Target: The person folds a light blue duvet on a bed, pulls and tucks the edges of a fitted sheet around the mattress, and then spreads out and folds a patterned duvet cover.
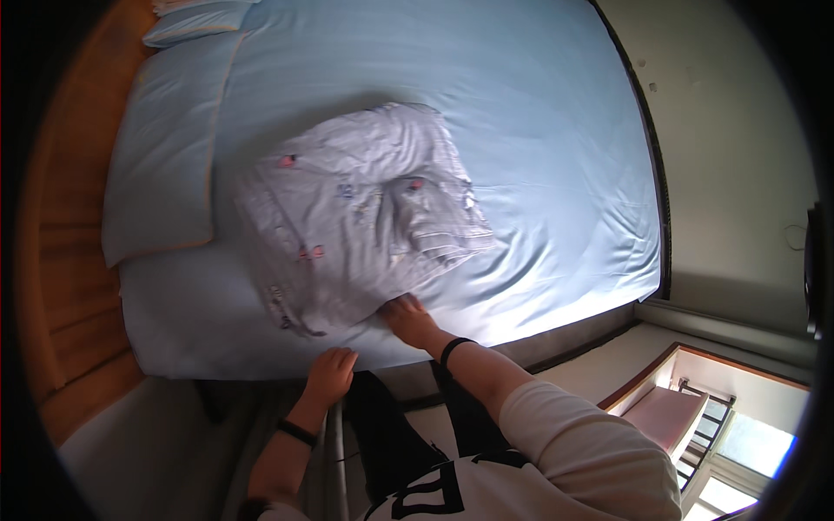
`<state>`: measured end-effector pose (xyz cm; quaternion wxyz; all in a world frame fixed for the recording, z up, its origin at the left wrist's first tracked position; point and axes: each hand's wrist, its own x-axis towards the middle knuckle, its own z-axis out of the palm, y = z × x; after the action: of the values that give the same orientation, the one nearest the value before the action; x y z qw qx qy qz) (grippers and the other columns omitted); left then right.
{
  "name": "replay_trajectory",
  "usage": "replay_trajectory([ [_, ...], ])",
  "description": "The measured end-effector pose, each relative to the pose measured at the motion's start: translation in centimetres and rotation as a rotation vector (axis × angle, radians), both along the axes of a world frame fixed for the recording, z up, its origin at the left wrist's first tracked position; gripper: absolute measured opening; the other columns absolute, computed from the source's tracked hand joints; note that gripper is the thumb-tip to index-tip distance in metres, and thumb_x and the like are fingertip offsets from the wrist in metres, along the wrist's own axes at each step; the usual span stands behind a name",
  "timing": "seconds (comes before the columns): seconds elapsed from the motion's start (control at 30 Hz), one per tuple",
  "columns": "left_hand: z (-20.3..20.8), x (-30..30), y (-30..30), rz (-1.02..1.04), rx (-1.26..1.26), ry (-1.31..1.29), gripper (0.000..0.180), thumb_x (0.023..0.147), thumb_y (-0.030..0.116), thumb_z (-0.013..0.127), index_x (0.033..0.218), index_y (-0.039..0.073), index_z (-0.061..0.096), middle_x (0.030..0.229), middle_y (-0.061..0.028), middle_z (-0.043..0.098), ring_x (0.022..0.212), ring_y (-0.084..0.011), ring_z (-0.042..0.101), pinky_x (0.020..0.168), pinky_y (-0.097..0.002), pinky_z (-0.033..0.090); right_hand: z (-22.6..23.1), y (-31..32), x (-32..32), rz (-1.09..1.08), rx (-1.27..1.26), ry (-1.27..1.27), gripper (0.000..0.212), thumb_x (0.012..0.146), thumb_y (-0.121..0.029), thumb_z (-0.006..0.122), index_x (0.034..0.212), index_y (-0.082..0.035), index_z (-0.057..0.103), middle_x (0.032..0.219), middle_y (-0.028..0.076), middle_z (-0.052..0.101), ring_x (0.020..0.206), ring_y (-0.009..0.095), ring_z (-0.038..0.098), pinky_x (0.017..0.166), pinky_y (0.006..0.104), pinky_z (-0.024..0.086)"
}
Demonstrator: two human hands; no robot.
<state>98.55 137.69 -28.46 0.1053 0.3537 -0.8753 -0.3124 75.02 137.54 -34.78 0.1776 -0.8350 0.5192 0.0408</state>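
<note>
A pale lavender-grey printed garment (339, 217) lies rumpled on the bed, with small pink and blue figures on its cloth. One part of it, like a sleeve or leg, is folded over toward the right; its exact kind I cannot make out. At its near edge my right hand (411, 321) has its fingers closed on the cloth, their tips partly in shadow. My left hand (331, 373) is just in front of the bed's near edge, below the garment and apart from it. Its fingers are curled together, with nothing seen in them. Dark bands circle both wrists.
The bed has a light blue sheet (556, 148), creased toward its right end. A blue pillow (169, 156) lies at the left beside a wooden headboard (74, 260), with another pillow (195, 24) beyond. My legs stand against the bed's near side. A window (754, 456) is at the lower right.
</note>
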Motion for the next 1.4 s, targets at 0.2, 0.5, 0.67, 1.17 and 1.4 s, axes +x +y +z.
replay_trajectory([
  [0.2, -1.6, -15.9, -0.5, -0.077, 0.007, -0.002, 0.033, 0.066, 0.006, 0.053, 0.099, 0.004, 0.048, 0.102, -0.0101, 0.046, 0.092, -0.0263, 0.045, 0.077, -0.0366, 0.039, -0.5, 3.4, -20.7, -0.468, 0.094, 0.227, 0.051, 0.077, -0.034, 0.043, 0.122, -0.017, 0.026, 0.128, 0.005, 0.021, 0.118, 0.026, 0.018, 0.092, 0.0476, 0.019],
  [0.5, -2.8, -34.7, -1.4, -0.092, -0.034, -0.189, 0.043, 0.066, 0.012, 0.054, 0.108, 0.018, 0.047, 0.126, -0.0083, 0.024, 0.112, -0.0303, 0.027, 0.087, -0.0495, 0.025, -0.8, 20.3, -51.0, -1.187, 1.192, 0.541, 0.056, 0.076, -0.038, 0.038, 0.118, -0.003, 0.031, 0.124, 0.011, 0.029, 0.111, 0.025, 0.033, 0.086, 0.0373, 0.032],
  [0.67, -5.4, -30.5, 2.8, -0.263, 0.089, -0.462, 0.042, 0.066, 0.016, 0.054, 0.107, 0.02, 0.047, 0.128, -0.0053, 0.02, 0.117, -0.0295, 0.019, 0.088, -0.0531, 0.021, 1.9, 20.7, -48.5, -0.851, 1.221, 0.507, 0.036, 0.075, -0.021, 0.037, 0.103, -0.002, 0.048, 0.111, 0.018, 0.042, 0.102, 0.031, 0.041, 0.084, 0.0358, 0.035],
  [1.17, -3.3, -41.8, 6.7, -0.709, 0.576, -0.628, 0.025, 0.074, 0.016, 0.041, 0.096, 0.012, 0.052, 0.089, -0.0101, 0.055, 0.082, -0.0261, 0.052, 0.068, -0.0364, 0.042, 2.3, 10.2, -57.1, -0.926, 0.171, 0.023, 0.044, 0.069, -0.011, 0.045, 0.112, -0.011, 0.04, 0.115, 0.01, 0.035, 0.105, 0.027, 0.036, 0.086, 0.0358, 0.033],
  [1.4, -1.9, -64.5, 9.3, -0.37, 0.073, -0.22, 0.049, 0.064, 0.012, 0.055, 0.111, 0.018, 0.043, 0.121, -0.009, 0.027, 0.105, -0.0348, 0.031, 0.082, -0.0465, 0.031, -0.6, 8.7, -69.2, -0.485, 0.041, 0.206, 0.043, 0.071, -0.025, 0.049, 0.112, -0.024, 0.039, 0.123, 0.004, 0.025, 0.111, 0.029, 0.023, 0.088, 0.0472, 0.022],
])
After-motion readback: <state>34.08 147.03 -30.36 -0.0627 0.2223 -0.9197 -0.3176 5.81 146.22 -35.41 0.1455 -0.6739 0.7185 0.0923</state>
